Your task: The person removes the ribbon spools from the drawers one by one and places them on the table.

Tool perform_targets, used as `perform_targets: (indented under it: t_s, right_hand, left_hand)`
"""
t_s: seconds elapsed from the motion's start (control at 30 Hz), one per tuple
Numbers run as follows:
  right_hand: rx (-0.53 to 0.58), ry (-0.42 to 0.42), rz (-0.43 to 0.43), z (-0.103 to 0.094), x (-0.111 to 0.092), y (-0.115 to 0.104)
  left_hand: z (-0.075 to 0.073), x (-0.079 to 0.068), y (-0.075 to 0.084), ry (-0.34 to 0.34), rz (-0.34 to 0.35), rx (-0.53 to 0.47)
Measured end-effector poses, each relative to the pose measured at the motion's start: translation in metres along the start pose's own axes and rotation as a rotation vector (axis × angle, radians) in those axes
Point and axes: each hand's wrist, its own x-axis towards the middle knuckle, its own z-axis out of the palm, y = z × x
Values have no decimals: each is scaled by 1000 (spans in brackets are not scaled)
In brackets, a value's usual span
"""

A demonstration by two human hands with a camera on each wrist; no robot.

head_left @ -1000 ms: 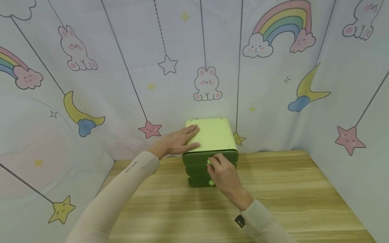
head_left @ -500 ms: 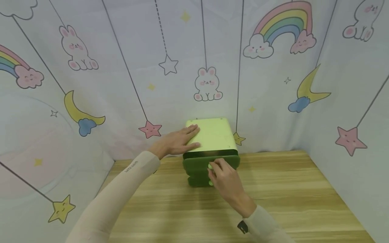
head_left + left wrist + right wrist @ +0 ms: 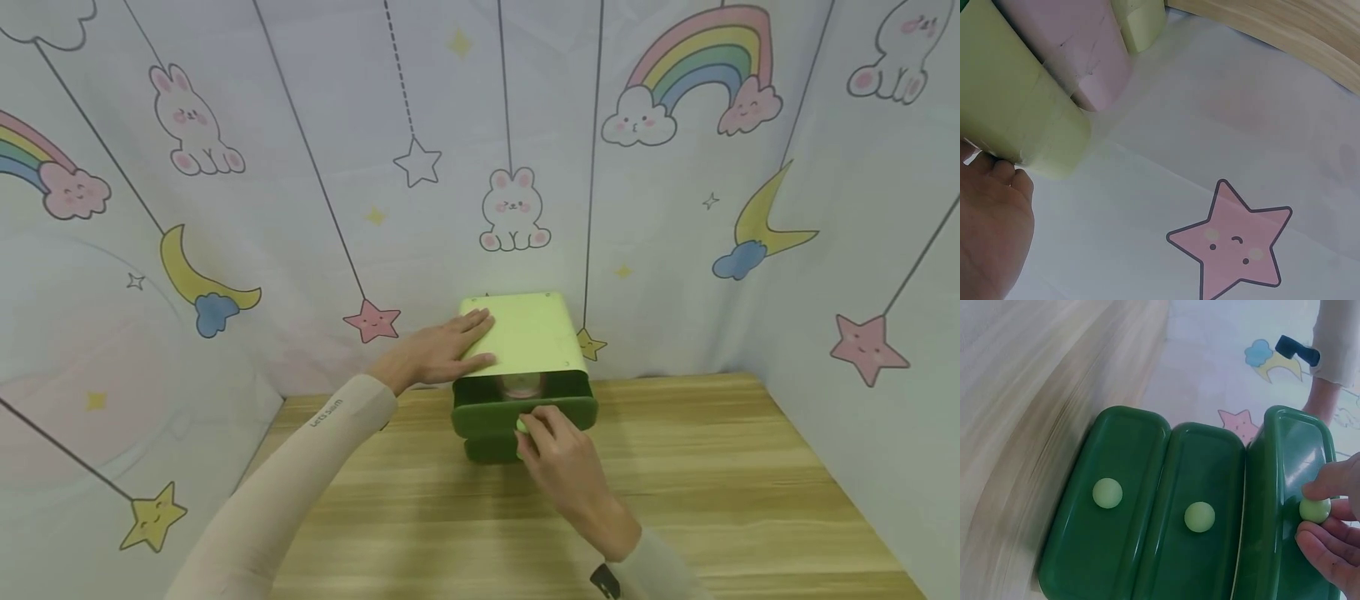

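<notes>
A small drawer cabinet [image 3: 528, 329] with a pale green top and dark green drawer fronts stands at the back of the table. My left hand [image 3: 438, 350] rests flat on the left part of its top. With thumb and fingers, my right hand [image 3: 570, 467] pinches the round light green knob [image 3: 1315, 511] of the top drawer [image 3: 483, 418], which is pulled partway out. Inside that drawer sits a pale rounded object [image 3: 522, 384], only partly visible. In the right wrist view the middle drawer [image 3: 1213, 462] and bottom drawer [image 3: 1125, 437] are closed, each with a similar knob.
The cabinet stands on a wood-grain table [image 3: 420, 517], close to a white backdrop cloth [image 3: 315, 75] printed with bunnies, stars, moons and rainbows. In the left wrist view, the cabinet's side shows pale green and pink [image 3: 1094, 75] sections.
The top drawer has slid out toward me, with my right hand drawing back on its knob. The pale object inside has come into sight. My left hand has stayed on the cabinet top.
</notes>
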Motion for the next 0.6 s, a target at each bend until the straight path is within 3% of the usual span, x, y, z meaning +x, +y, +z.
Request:
perform_targets:
  t_s: [0.6]
  right_hand:
    - [15, 9, -19, -13, -9, -12]
  left_hand:
    - [-2, 0, 1, 5, 0, 4]
